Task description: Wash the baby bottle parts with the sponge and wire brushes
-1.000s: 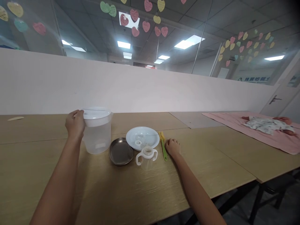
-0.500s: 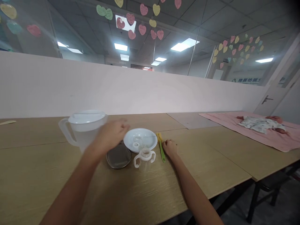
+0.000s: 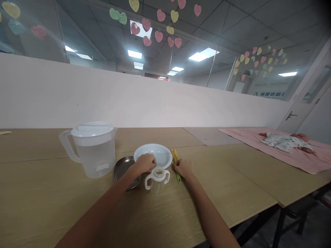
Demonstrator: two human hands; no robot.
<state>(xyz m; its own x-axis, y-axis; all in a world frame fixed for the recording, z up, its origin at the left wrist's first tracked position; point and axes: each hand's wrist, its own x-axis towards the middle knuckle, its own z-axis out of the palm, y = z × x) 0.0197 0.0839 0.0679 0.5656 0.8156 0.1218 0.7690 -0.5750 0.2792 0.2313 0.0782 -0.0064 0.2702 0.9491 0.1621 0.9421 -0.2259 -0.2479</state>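
My left hand (image 3: 146, 162) is closed over the near left part of a white bowl (image 3: 165, 157); its fingers hide whatever they hold. My right hand (image 3: 184, 168) has its fingers closed on the green handle of a bottle brush (image 3: 178, 177) with a yellow sponge head, which lies on the table right of the bowl. Between the hands, in front of the bowl, stands a clear baby bottle (image 3: 157, 186), open at the top, with a white two-handled collar. Under my left wrist is a round metal dish (image 3: 121, 167), partly covered.
A lidded plastic jug (image 3: 95, 151) of water stands at left, its handle facing left. To the right, a baby doll (image 3: 280, 142) in patterned clothes lies on a pink cloth (image 3: 248, 139). Along the table's (image 3: 77, 206) far edge runs a white wall (image 3: 144, 103).
My left hand has let go of the jug, which now stands with its handle showing, and has moved right to the bowl. My right hand has shifted left onto the brush handle.
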